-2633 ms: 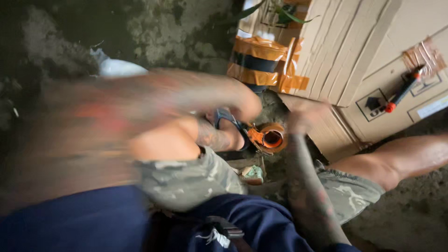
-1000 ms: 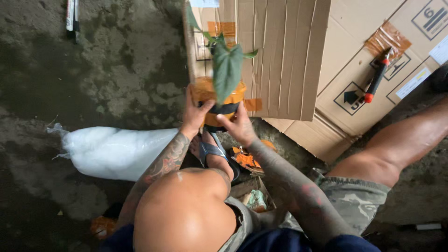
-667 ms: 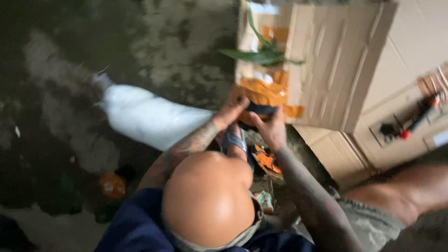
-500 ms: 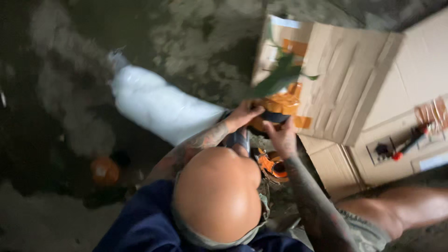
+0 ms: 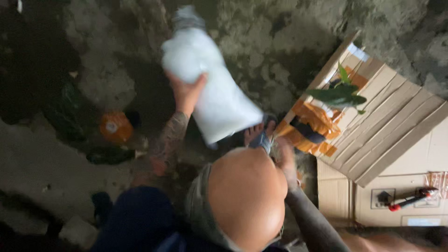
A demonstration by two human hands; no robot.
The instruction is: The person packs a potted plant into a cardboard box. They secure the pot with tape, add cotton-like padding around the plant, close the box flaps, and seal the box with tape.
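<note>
The left hand (image 5: 186, 93) has let go of the little plant and has moved over to the white bag (image 5: 210, 88). A moment ago both hands were on the plant, and the bag lay flat on the ground. Now the bag is tipped up, with its tied end pointing away. The left hand is wrapped around the side of the bag, thumb on top. The right hand (image 5: 285, 158) is down by the wrapped plant (image 5: 310, 126), but the bare knee (image 5: 247, 196) hides most of it, so you cannot tell if it is shut or spread.

The plant has green leaves and orange wrapping. It sits at the edge of the flat cardboard (image 5: 392, 126). The bottom of the bag is just beside it. A tool with a red handle (image 5: 410, 199) lies on the cardboard, well apart. An orange lid (image 5: 115, 127) lies on the dirty ground (image 5: 261, 37) to the left. The knee blocks the near side. There is open ground above and to the left.
</note>
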